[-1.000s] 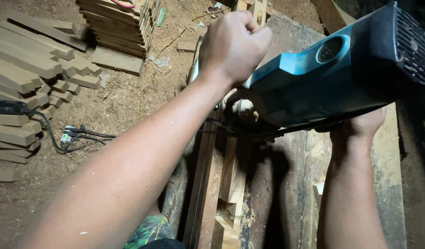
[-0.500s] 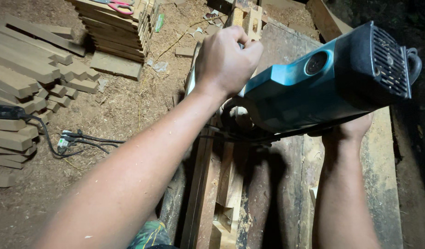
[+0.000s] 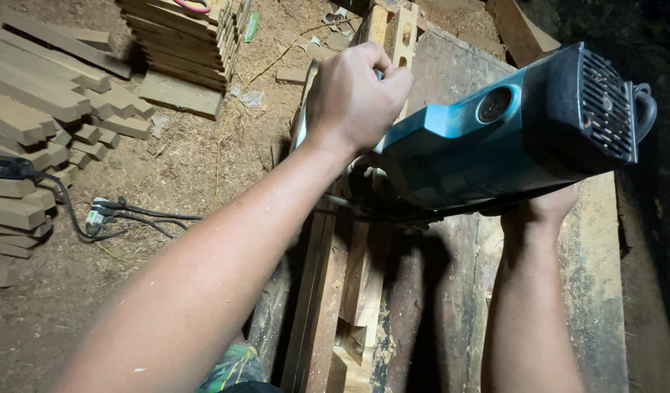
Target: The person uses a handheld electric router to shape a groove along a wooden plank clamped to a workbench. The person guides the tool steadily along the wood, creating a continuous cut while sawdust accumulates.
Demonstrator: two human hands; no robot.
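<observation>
Fingers of left hand (image 3: 357,94) clenched over front handle of teal power tool (image 3: 495,145), motor housing stretching rightward from that grip. Right hand (image 3: 542,207) tucked beneath the housing, fingers hidden, grip impossible to tell. Under both hands, notched wooden piece (image 3: 364,291) on worn workbench (image 3: 597,291). Beyond left knuckles, stacked wooden slats (image 3: 178,40); farther left, black cable (image 3: 131,218) on sawdust floor.

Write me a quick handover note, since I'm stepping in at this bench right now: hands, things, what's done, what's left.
Left hand is closed around the front grip of the teal and black electric power tool. Right hand is mostly hidden under the tool body; its grip cannot be told.
The tool sits over the long notched wooden piece on the worn plank bench.
Done: a notch shows near the piece's near end.
Left: cannot be told from here.
</observation>
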